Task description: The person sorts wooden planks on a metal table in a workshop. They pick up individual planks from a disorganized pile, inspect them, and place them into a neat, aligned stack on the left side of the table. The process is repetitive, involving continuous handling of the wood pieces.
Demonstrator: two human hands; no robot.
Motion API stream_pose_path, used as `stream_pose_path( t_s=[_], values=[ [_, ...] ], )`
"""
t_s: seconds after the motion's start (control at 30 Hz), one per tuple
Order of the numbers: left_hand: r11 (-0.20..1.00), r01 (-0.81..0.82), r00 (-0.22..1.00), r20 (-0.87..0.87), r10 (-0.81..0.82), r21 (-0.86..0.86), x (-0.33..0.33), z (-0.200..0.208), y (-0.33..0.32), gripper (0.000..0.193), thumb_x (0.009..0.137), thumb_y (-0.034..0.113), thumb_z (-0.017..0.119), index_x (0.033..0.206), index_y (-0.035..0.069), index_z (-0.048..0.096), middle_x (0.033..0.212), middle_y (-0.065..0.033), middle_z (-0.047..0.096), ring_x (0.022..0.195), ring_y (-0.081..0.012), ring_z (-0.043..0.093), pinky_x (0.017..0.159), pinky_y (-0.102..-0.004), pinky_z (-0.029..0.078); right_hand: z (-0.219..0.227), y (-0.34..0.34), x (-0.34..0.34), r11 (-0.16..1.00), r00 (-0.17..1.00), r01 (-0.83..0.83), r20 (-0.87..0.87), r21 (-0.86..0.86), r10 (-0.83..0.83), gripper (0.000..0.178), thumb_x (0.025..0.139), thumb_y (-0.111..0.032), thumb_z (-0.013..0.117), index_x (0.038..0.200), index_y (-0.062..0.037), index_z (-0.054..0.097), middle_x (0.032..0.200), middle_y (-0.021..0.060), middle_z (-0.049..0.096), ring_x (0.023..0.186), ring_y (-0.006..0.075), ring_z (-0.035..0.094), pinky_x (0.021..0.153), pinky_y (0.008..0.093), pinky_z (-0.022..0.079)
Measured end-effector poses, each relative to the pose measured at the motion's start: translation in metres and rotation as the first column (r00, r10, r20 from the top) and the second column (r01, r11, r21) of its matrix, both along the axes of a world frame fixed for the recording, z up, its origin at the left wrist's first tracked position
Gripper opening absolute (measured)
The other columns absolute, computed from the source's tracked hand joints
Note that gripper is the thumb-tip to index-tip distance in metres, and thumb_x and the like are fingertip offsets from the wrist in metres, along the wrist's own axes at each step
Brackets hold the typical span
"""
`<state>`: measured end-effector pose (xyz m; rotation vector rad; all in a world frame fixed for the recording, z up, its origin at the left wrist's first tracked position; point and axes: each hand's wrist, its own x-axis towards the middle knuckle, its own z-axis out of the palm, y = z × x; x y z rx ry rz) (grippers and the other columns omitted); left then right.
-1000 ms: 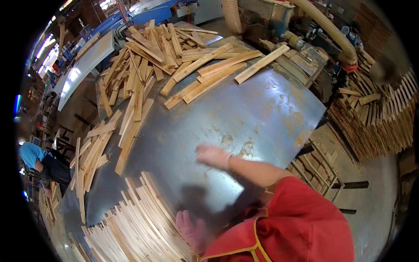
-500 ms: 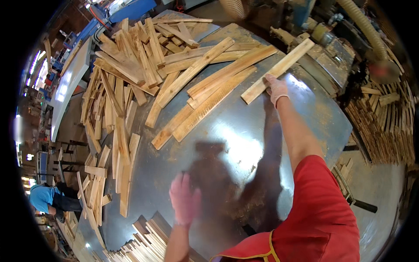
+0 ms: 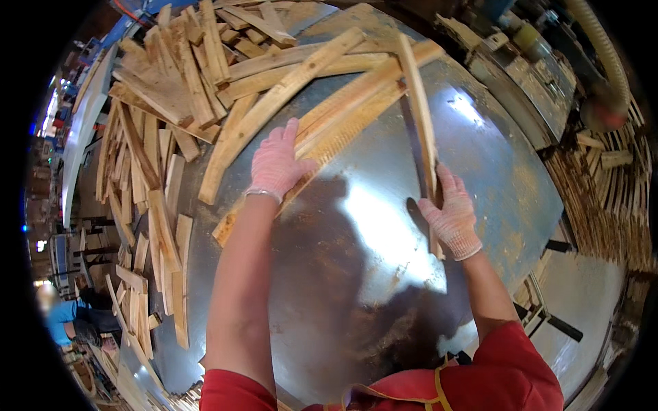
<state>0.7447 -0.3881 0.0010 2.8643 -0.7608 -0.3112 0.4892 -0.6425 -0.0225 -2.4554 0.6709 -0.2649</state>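
My right hand [image 3: 451, 214], in a pale knitted glove, grips the near end of a wooden strip [image 3: 419, 109]. The strip stands on its narrow edge and points away from me. Its far end is by the ends of several wooden boards [image 3: 353, 113] lying slantwise side by side on the metal table [image 3: 322, 253]. Over the near part of those boards lies my left hand [image 3: 275, 161], gloved in the same way, fingers stretched out and thumb apart. It covers part of the boards, and whether it presses on them I cannot tell.
A large jumbled heap of wooden offcuts [image 3: 181, 82] covers the table's far left. At right stand a dusty machine [image 3: 524, 89] with a ribbed hose [image 3: 603, 41] and a stack of thin strips [image 3: 603, 198]. A person in blue [image 3: 65, 320] bends at far left.
My right hand has drawn the strip nearer and turned it onto its edge, pointing away from me. My left hand has moved forward from the near table onto the slanting boards.
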Motion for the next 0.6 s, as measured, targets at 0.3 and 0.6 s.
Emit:
stream_pose_path(
  t_s=[0.3,0.6],
  values=[
    [0.859,-0.332,0.914,-0.358,0.191,-0.39,-0.17,-0.051,0.081,0.078,0.095,0.038,0.08,0.161,0.013,0.048,0.122,-0.0192,0.071,0.107,-0.0351,0.071,0.093,-0.0463,0.059,-0.001,0.038,-0.049,0.998,0.95,0.038,-0.312,0.046,-0.022,0.095,0.085,-0.043,0.078,0.163,-0.0022,0.042,0.15,0.0231,0.062,0.141,0.0416,0.055,0.119,0.0472,0.043],
    [0.137,-0.838,0.503,-0.846,-0.177,-0.527,-0.46,0.013,0.225,0.045,0.108,0.026,0.065,0.146,0.003,0.056,0.11,-0.0074,0.069,0.092,-0.0173,0.07,0.083,-0.0362,0.062,0.036,0.163,-0.135,0.796,0.973,-0.062,-0.143,0.602,0.184,0.106,0.077,-0.029,0.089,0.165,-0.0007,0.039,0.145,0.0261,0.066,0.131,0.0372,0.066,0.112,0.0409,0.05]
  ],
)
